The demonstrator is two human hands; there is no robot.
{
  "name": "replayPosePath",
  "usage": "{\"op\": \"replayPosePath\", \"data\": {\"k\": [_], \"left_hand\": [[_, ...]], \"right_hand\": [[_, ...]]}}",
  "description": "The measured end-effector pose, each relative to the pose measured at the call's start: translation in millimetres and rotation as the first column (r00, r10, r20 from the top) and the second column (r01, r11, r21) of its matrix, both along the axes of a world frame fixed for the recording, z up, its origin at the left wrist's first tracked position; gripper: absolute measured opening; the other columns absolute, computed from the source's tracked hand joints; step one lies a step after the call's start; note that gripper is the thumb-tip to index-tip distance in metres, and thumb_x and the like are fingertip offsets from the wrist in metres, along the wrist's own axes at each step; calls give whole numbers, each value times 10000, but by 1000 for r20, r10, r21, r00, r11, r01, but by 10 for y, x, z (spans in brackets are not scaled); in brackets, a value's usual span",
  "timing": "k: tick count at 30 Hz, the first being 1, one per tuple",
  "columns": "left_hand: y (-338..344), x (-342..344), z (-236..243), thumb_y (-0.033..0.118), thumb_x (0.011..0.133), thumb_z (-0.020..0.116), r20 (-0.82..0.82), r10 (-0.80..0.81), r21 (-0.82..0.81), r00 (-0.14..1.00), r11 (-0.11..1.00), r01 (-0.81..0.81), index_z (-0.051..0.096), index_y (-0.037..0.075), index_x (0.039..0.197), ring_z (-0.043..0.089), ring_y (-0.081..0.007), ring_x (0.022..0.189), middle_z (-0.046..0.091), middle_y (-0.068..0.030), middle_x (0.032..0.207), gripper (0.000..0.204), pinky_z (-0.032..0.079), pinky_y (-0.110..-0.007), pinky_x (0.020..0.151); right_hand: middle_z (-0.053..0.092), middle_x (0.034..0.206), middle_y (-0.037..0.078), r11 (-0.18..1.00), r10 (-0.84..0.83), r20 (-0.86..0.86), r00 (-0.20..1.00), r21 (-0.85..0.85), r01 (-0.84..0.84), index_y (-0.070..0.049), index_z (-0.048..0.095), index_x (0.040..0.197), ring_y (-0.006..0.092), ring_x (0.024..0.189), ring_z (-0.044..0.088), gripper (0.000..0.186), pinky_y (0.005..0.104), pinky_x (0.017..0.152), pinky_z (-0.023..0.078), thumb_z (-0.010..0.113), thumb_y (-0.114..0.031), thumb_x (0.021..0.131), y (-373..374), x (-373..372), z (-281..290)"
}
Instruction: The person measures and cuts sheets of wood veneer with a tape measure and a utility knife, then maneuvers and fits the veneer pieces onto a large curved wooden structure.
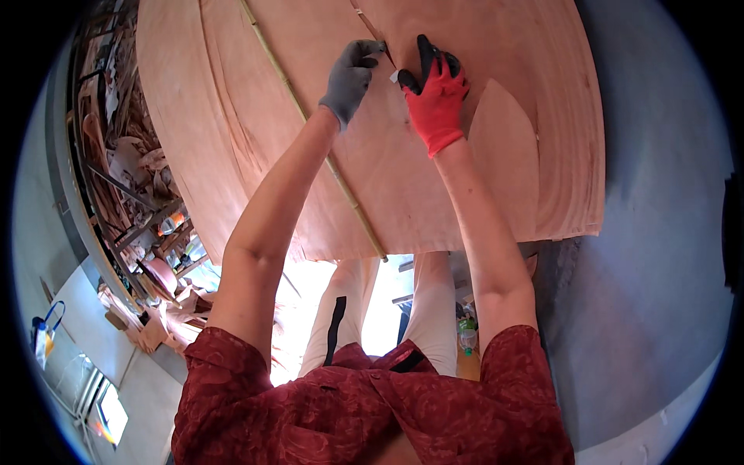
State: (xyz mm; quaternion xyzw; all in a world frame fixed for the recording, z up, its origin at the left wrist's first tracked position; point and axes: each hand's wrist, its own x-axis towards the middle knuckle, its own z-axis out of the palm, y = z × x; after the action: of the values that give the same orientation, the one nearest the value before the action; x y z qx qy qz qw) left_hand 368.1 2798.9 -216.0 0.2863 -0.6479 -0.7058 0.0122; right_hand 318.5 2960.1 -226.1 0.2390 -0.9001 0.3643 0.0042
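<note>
A broad stack of thin reddish wood veneer sheets [387,178] lies in front of me. My left hand [350,81], in a grey glove, is closed in a pinch at a narrow dark slit or strip [370,25] in the top sheet; what its fingertips hold is hidden. In a red glove with black fingertips, my right hand [435,97] rests on the veneer just right of it, thumb and forefinger apart. A small white piece [394,77] shows at the right thumb's tip; I cannot tell if it is held or stuck down.
A thin bamboo stick [310,132] lies lengthwise across the sheets, left of my hands. A loose pointed veneer piece [502,147] lies on the right. Shelves with veneer scraps [136,167] stand at the left. A green plastic bottle [467,335] stands below, beside my leg.
</note>
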Motion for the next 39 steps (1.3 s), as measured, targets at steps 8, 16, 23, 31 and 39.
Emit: {"op": "replayPosePath", "data": {"k": [8, 16, 23, 31, 39], "left_hand": [[-148, 10, -126, -146, 689, 402, -181, -1, 154, 983, 988, 30, 592, 97, 1139, 535, -112, 938, 609, 2, 1163, 546, 423, -226, 769], [-159, -49, 40, -43, 755, 531, 185, -455, -929, 871, 207, 306, 615, 142, 1056, 581, -293, 981, 614, -36, 1192, 364, 475, -390, 850], [-312, -56, 120, -125, 665, 501, 166, -513, -935, 842, 190, 300, 575, 85, 988, 571, -339, 1029, 604, -79, 1147, 393, 488, -428, 881], [-361, -98, 196, -124, 671, 504, 184, -565, -929, 804, 167, 330, 561, 78, 985, 567, -323, 988, 600, -71, 1080, 378, 493, -424, 848], [-294, -119, 154, 3, 749, 576, 295, -529, -934, 796, 18, 358, 604, 137, 1059, 575, -269, 1018, 603, -39, 1083, 339, 487, -407, 850]], "right_hand": [[504, 1336, 130, 976, -12, -5, 1000, 215, 13, -157, 417, 1441, 392, 1229, 402, 730, 557, 989, 312, 677, -376, 796, -265, -123, 66], [513, 1321, 116, 985, -25, -35, 999, 169, 30, -169, 437, 1424, 372, 1233, 395, 714, 549, 967, 321, 686, -374, 787, -229, -103, -34], [510, 1348, 72, 993, 0, 155, 988, 115, -18, -240, 490, 1391, 373, 1251, 385, 661, 539, 1005, 310, 704, -377, 780, -211, -136, 56], [509, 1353, 47, 991, 129, 190, 973, 22, -135, -275, 598, 1282, 332, 1270, 384, 513, 525, 1047, 308, 701, -307, 781, -82, -298, -197], [536, 1326, 34, 984, 168, 47, 985, 59, -171, -293, 629, 1233, 336, 1227, 428, 468, 492, 1021, 366, 669, -154, 788, -90, -379, -361]]}}
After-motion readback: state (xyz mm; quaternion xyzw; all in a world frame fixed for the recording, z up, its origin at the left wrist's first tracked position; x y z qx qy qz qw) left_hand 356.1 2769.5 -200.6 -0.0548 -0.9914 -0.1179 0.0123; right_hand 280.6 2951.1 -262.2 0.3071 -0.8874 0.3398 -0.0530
